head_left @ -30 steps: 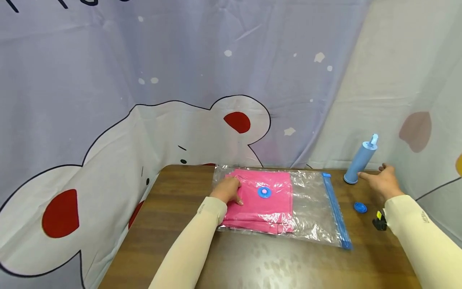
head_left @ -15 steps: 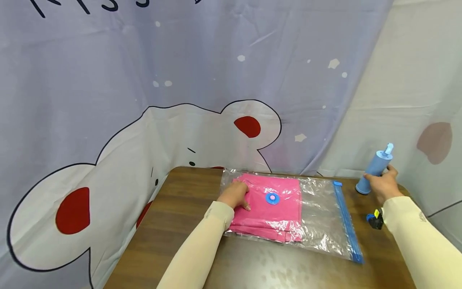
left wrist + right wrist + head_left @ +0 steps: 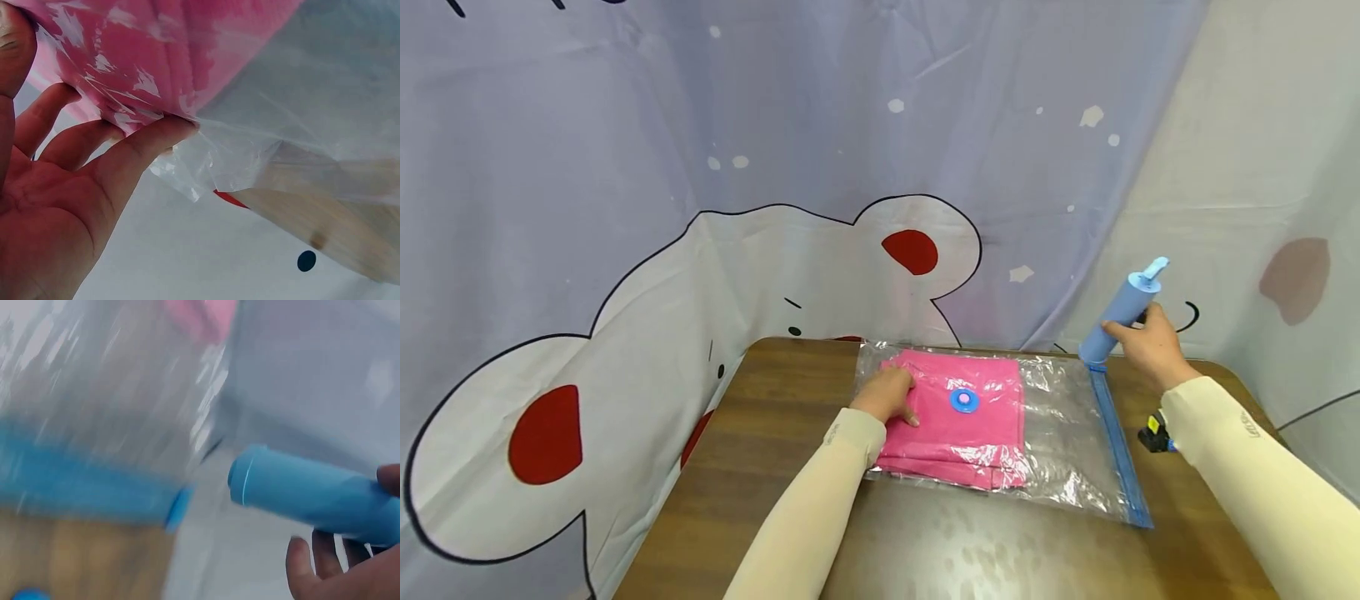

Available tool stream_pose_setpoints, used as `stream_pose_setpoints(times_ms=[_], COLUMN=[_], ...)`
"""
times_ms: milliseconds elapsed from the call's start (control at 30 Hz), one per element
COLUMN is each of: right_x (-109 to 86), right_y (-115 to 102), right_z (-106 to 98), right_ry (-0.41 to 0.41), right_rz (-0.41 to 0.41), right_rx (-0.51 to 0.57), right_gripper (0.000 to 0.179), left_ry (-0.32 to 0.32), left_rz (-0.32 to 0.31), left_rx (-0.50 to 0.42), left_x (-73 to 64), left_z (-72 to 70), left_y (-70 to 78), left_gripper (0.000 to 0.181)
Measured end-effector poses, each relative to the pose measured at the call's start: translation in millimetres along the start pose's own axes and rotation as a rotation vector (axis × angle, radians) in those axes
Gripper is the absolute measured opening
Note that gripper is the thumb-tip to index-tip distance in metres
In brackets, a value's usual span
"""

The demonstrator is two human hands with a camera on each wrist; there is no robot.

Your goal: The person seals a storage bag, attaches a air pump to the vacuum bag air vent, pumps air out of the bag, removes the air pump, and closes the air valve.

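Lifted and shifted left since half a second ago, when it was by the far right corner of the worktop (image 3: 805, 392), the blue pump (image 3: 1118, 315) now tilts near the far edge, its top leaning right. The right hand (image 3: 1152, 343) grips the barrel, thumb on one side and bent fingers on the other, parted only by the pump's thickness. The left hand (image 3: 886, 396) has its fingers spread and loosely bent, tips touching the left end of a clear bag (image 3: 1060, 425); whether any film is pinched cannot be told. Flat on the worktop, the bag reaches from under these fingers rightward to a blue zip strip (image 3: 1122, 454), which runs from near the far edge toward the near side; the right wrist view shows the pump's foot apart from it. Crinkled, glossy plastic covers a folded pink cloth (image 3: 940, 446), roughly square, layered along its near edge, with a round blue valve (image 3: 964, 400), pale pink at its centre, above it. Smooth and cylindrical, the pump has a rimmed foot and a paler handle (image 3: 1156, 267). A blue disc (image 3: 30, 595) lies toward the worktop's right edge.
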State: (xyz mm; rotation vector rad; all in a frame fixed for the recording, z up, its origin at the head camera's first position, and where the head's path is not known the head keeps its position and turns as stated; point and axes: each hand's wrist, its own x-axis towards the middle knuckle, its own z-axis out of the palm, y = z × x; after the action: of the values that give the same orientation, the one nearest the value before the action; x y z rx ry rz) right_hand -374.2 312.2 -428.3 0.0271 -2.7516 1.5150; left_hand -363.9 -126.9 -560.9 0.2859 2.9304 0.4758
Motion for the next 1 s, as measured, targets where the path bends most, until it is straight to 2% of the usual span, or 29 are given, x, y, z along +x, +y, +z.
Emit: stream_pose_setpoints(times_ms=[67, 100, 200, 333, 433, 633, 800, 867, 900, 1000], right_x=[-4.4, -7.1, -16.2, -30.2, -38.0, -40.6, -40.9, -41.9, -42.5, -43.2], right_y=[-25, -35, -59, -70, -67, -59, -63, -63, -64, -63], right_z=[21, 33, 72, 115, 135, 151, 156, 159, 159, 161], right_ry=[-0.043, -0.075, -0.158, -0.239, -0.272, -0.252, -0.25, -0.243, -0.236, -0.223], right_rz=[-0.053, -0.076, -0.137, -0.168, -0.169, -0.177, -0.199, -0.208, -0.213, -0.217], right_rx=[0.029, 0.048, 0.073, 0.042, 0.004, -0.037, -0.086, -0.106, -0.118, -0.135], right_gripper=[0.085, 0.084, 0.079, 0.075, 0.074, 0.069, 0.068, 0.066, 0.066, 0.065], left_ry=[-0.008, -0.021, -0.026, -0.048, -0.043, -0.008, -0.005, -0.007, -0.002, 0.007], left_rz=[-0.005, -0.004, 0.001, 0.024, 0.045, 0.046, 0.02, 0.007, 0.004, 0.012], left_rx=[-0.007, -0.021, -0.018, 0.001, 0.024, 0.013, -0.005, -0.012, 0.001, -0.002], left_x=[0.1, 8.9, 21.5, 33.2, 35.5, 33.4, 26.8, 21.6, 13.5, 11.6], left_z=[-3.1, 3.4, 14.0, 23.1, 27.5, 29.4, 22.1, 18.8, 12.8, 11.2], left_y=[0.7, -5.8, -18.4, -29.2, -31.4, -27.5, -20.3, -17.4, -11.9, -11.9], left_gripper=[0.071, 0.071, 0.074, 0.076, 0.076, 0.07, 0.059, 0.058, 0.059, 0.062])
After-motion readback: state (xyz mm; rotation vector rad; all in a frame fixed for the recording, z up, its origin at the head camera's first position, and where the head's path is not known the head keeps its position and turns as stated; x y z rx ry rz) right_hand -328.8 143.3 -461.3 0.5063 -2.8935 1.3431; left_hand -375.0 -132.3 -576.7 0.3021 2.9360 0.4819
